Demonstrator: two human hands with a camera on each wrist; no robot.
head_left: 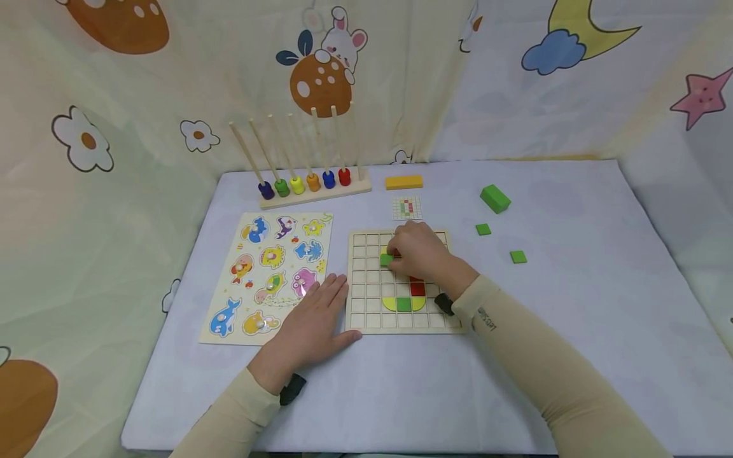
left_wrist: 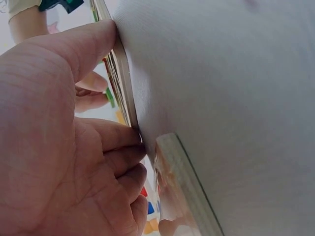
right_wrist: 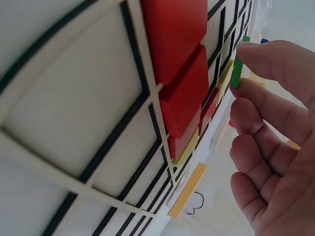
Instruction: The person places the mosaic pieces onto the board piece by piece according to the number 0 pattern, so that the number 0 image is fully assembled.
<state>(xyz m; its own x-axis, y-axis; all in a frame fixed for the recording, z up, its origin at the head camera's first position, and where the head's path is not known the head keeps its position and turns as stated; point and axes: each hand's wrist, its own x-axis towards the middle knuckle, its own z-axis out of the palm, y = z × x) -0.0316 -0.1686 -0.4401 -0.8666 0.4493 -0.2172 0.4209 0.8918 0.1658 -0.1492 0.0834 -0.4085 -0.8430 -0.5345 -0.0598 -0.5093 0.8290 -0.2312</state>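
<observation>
My right hand pinches a green square tile between thumb and index finger, over the upper part of a wooden grid board. Red tiles, a green tile and yellow rounded tiles sit in the board's cells; the hand hides some of its upper cells. At the board's left edge, my left hand lies with fingers extended, its thumb touching the board's side in the left wrist view. Its fingers also reach the right edge of a sea-animal puzzle board.
Two loose green tiles and a green block lie on the right of the table. Behind the grid board are a small pattern card and an orange-yellow bar. A peg rack with coloured beads stands at the back left.
</observation>
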